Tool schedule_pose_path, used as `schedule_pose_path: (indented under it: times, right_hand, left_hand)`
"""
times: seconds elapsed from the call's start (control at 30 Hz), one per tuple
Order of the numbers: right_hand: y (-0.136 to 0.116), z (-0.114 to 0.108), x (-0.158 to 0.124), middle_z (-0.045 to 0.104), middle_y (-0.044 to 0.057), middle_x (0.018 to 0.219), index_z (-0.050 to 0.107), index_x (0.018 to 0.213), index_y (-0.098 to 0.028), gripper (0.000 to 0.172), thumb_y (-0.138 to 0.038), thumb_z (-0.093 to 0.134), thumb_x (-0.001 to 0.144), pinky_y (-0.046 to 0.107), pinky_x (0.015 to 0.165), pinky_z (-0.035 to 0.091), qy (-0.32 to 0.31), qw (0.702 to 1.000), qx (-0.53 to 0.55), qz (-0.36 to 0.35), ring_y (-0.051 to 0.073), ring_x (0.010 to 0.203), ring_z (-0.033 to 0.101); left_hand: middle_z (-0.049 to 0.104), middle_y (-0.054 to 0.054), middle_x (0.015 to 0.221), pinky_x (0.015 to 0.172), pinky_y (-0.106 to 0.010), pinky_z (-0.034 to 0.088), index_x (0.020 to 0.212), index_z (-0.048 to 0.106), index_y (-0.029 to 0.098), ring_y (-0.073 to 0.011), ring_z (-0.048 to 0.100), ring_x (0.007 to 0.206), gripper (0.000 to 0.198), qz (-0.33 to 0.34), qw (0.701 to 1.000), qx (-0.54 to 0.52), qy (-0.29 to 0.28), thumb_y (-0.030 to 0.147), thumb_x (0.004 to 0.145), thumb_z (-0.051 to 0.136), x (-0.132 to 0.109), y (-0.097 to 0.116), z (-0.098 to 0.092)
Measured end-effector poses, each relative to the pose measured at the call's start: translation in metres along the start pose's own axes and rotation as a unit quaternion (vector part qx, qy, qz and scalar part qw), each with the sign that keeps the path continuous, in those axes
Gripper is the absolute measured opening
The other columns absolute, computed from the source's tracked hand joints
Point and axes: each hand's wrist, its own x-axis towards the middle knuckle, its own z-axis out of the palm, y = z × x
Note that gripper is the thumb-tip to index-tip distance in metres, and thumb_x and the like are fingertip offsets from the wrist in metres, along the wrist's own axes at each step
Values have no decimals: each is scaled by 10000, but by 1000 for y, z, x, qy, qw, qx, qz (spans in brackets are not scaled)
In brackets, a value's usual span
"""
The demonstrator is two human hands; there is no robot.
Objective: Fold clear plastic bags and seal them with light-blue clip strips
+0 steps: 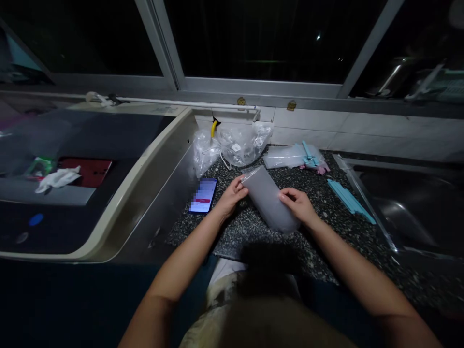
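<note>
Between my two hands is a translucent, greyish plastic bag [270, 198], held tilted above the speckled dark countertop [232, 237]. My left hand [234, 193] pinches its upper left corner between thumb and fingers. On the opposite side, my right hand [297, 203] grips the bag's right edge, thumb on top. Whether anything lies inside the bag I cannot tell. A phone [203, 195] with a lit screen lies left of my left hand. To the right of my right hand are light blue strips [351, 200], side by side on the counter.
Behind the bag sit crumpled clear plastic bags [241, 142] and a stack of flat plastic bags [284, 156] with blue and pink pieces [310, 157] on it. A metal sink [402, 208] is at right. A washing machine [108, 212] stands at left, a red item [94, 171] on its lid.
</note>
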Motion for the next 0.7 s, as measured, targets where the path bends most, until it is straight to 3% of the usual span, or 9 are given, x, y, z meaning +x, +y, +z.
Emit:
schedule_pose_path:
  times: [0.13, 0.27, 0.43, 0.7]
  right_hand:
    - [15, 8, -3, 558, -12, 616, 565, 688, -182, 336, -514, 592, 644, 242, 537, 378, 25, 993, 90, 68, 118, 554, 468]
    - [18, 7, -4, 568, -14, 615, 575, 667, -179, 334, -505, 628, 614, 250, 572, 399, 3, 992, 101, 78, 125, 579, 491]
    - [12, 5, 5, 602, 1, 698, 603, 765, -183, 365, -525, 604, 636, 258, 625, 417, 32, 988, 136, 71, 131, 632, 518]
    - [14, 12, 9, 485, -44, 534, 535, 604, -172, 313, -466, 642, 589, 225, 521, 334, 97, 983, 127, 92, 90, 514, 407]
  left_hand:
    - [641, -38, 810, 697, -249, 409, 891, 592, 134, -144, 562, 737, 593, -53, 995, -76, 23, 494, 451, 758, 17, -2, 23]
    - [591, 12, 594, 589, -224, 367, 697, 594, 116, -95, 494, 553, 430, -65, 993, -73, 60, 440, 467, 759, 27, -2, 32]
    - [562, 30, 537, 530, -210, 320, 649, 596, 106, -77, 448, 495, 406, -92, 995, -28, 20, 434, 471, 757, 26, -11, 42]
    - [543, 28, 521, 538, -214, 309, 638, 615, 105, -79, 431, 502, 418, -109, 994, 17, -24, 503, 536, 695, 17, -26, 45]
